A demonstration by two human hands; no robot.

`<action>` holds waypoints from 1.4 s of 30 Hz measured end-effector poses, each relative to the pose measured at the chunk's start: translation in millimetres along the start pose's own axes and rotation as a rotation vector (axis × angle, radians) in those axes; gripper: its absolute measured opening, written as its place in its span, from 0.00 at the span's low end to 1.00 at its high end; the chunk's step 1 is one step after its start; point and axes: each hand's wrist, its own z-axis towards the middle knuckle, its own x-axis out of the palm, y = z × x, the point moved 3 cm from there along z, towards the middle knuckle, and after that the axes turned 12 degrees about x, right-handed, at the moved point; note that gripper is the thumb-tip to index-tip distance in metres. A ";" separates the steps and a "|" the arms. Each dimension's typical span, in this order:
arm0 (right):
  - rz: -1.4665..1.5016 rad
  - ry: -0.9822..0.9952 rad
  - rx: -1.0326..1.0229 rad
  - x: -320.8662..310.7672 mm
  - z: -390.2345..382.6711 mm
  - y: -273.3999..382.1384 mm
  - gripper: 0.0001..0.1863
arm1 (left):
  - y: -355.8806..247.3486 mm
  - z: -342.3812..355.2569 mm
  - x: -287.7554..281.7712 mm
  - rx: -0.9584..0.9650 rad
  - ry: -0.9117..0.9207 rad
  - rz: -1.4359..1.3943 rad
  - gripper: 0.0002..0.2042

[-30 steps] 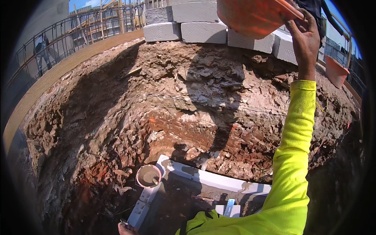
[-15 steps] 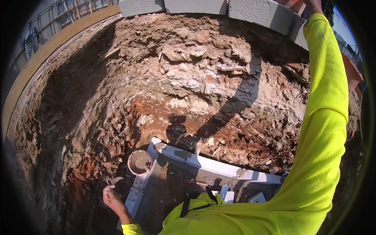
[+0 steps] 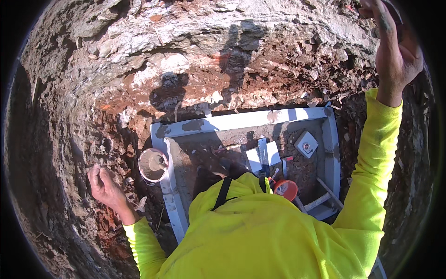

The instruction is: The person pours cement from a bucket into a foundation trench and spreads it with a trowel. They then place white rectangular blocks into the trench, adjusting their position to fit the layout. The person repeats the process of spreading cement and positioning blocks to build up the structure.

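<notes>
My left hand (image 3: 108,189) is raised over the rough earth at the left, its fingers curled in and nothing visible in them. Close to it stands a round bucket (image 3: 143,173) with a pinkish rim, holding grey wet mix and some tool partly sunk in it. The bucket is beside a low wall of pale blocks (image 3: 232,122) with patches of grey mortar on top. My right hand (image 3: 397,60) is lifted high at the upper right. Its fingers close about a dark thing (image 3: 394,11), which the picture's edge cuts off, so its kind cannot be told.
Inside the block wall lie a toothed saw (image 3: 263,156) on a white slab (image 3: 274,155), a white block (image 3: 306,144) and a red-handled tool (image 3: 285,163). A red bucket (image 3: 285,189) and a frame of pale bars (image 3: 320,200) are near my body. A steep earth bank (image 3: 209,60) rises ahead.
The view has tilted down, so the grey blocks atop the bank have left it and more of the walled floor shows. My right arm has lowered and bent; my left hand sits higher in view.
</notes>
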 end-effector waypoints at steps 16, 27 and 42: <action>-0.281 0.584 2.342 107.3 -706.0 251.0 0.33 | -70.5 195.6 135.5 0.711 0.260 -0.630 0.09; -0.245 0.210 1.991 150.3 -661.4 266.2 0.28 | -100.2 98.2 196.7 0.650 0.546 -0.535 0.06; -0.911 -0.071 1.971 81.2 -917.7 365.6 0.19 | -317.4 364.1 275.4 1.213 -0.232 0.128 0.08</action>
